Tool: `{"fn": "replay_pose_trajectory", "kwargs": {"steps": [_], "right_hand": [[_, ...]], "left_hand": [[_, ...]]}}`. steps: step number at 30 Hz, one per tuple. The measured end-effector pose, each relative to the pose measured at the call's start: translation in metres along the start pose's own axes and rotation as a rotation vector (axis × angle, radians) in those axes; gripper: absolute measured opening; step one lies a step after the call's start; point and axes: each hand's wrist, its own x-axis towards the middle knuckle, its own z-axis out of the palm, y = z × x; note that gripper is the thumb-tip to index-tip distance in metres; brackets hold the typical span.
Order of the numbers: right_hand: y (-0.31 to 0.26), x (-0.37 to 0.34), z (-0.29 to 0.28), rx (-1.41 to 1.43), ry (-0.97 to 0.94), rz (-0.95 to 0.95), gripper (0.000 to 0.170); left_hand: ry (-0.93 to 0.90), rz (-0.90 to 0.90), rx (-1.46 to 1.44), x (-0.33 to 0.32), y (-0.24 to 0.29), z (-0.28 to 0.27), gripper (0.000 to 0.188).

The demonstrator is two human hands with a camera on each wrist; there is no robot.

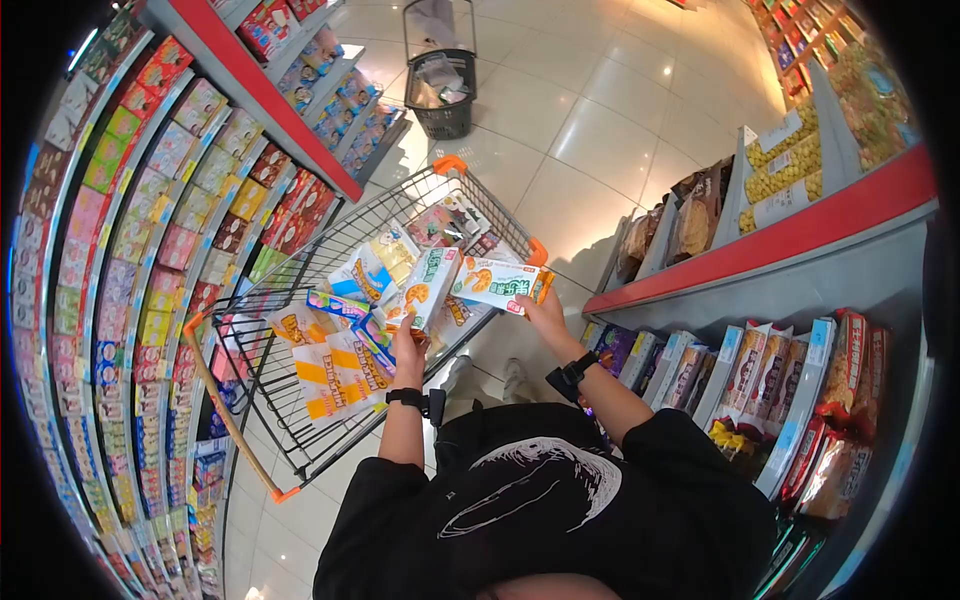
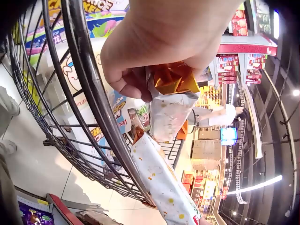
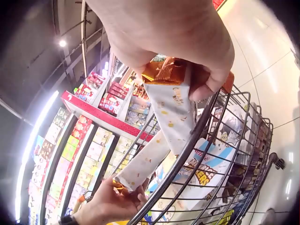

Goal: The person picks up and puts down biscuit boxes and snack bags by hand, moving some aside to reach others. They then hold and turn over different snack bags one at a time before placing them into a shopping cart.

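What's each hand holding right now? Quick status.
Left hand: closed, holding a white orange-print packet by its gold-wrapped end.
Right hand: closed, holding a similar white packet, also by its gold-wrapped end.

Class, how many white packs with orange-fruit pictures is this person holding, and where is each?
2. One pack is in the left hand, the other pack in the right hand. Any beneath them would be hidden.
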Motion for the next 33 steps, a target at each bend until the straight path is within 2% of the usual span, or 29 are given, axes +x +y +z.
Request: {"fn": "replay_pose_trajectory", "kwargs": {"steps": [2,4,7,9,11,12,13,14,17,19,21,22,24,25,27,28,29,31,32,33], "right_hand": [[0.004,-0.001,-0.002,0.04,0.063,-0.041,0.042],[-0.032,-0.017,-0.001,0.175,0.085,-0.02,0.042],[-0.061,-0.035,-0.007,0.144,0.158,0.106,0.04],[-0.071,-0.049,-0.007,0.224,0.22,0.073,0.04],[-0.073,-0.063,-0.01,0.303,0.3,0.043,0.04],[-0.072,-0.071,-0.013,0.372,0.339,-0.018,0.04],[-0.071,-0.082,-0.015,0.435,0.386,-0.078,0.041],[-0.072,-0.094,-0.017,0.511,0.434,-0.128,0.042],[-0.077,-0.147,-0.039,0.523,0.582,-0.195,0.042],[-0.097,-0.189,-0.047,0.476,0.729,-0.249,0.045],[-0.101,-0.229,-0.062,0.354,0.848,-0.299,0.048],[-0.097,-0.251,-0.07,0.333,0.913,-0.299,0.05],[-0.098,-0.292,-0.08,0.237,1.042,-0.366,0.051],[-0.104,-0.308,-0.083,0.187,1.094,-0.387,0.051],[-0.12,-0.339,-0.081,0.263,1.206,-0.4,0.048],[-0.122,-0.354,-0.083,0.232,1.281,-0.37,0.046],[-0.122,-0.366,-0.085,0.201,1.353,-0.339,0.044],[-0.113,-0.382,-0.09,0.176,1.442,-0.395,0.043],[-0.112,-0.387,-0.093,0.093,1.457,-0.432,0.044],[-0.111,-0.392,-0.096,0.006,1.47,-0.465,0.044]], "left_hand": [[-0.02,-0.028,0.019,0.009,0.008,0.0,0.028],[-0.013,-0.049,0.058,0.012,0.023,0.007,0.028],[-0.068,-0.062,0.141,0.017,0.042,0.015,0.026],[-0.119,-0.094,0.191,0.02,0.052,0.022,0.029],[-0.124,0.009,0.244,0.015,0.059,0.04,0.034],[-0.21,0.043,0.33,0.019,0.06,0.044,0.036],[-0.286,0.144,0.273,0.029,0.055,0.05,0.036],[-0.374,0.169,0.312,0.021,0.059,0.065,0.037],[-0.626,0.268,0.426,-0.031,0.069,0.12,0.043],[-0.816,0.279,0.558,-0.054,0.067,0.151,0.041],[-1.046,0.402,0.703,-0.064,0.054,0.181,0.039],[-1.107,0.385,0.713,-0.074,0.047,0.196,0.039],[-1.35,0.715,1.072,-0.097,0.036,0.224,0.038],[-1.404,0.712,1.076,-0.109,0.026,0.236,0.038],[-1.533,0.629,1.127,-0.139,0.006,0.255,0.037],[-1.7,0.587,1.187,-0.169,-0.003,0.266,0.04],[-1.743,0.589,1.193,-0.181,-0.015,0.272,0.04],[-2.006,0.432,1.206,-0.205,-0.041,0.283,0.04],[-2.079,0.343,1.23,-0.219,-0.051,0.287,0.045],[-2.12,0.335,1.236,-0.227,-0.064,0.288,0.045]]}}
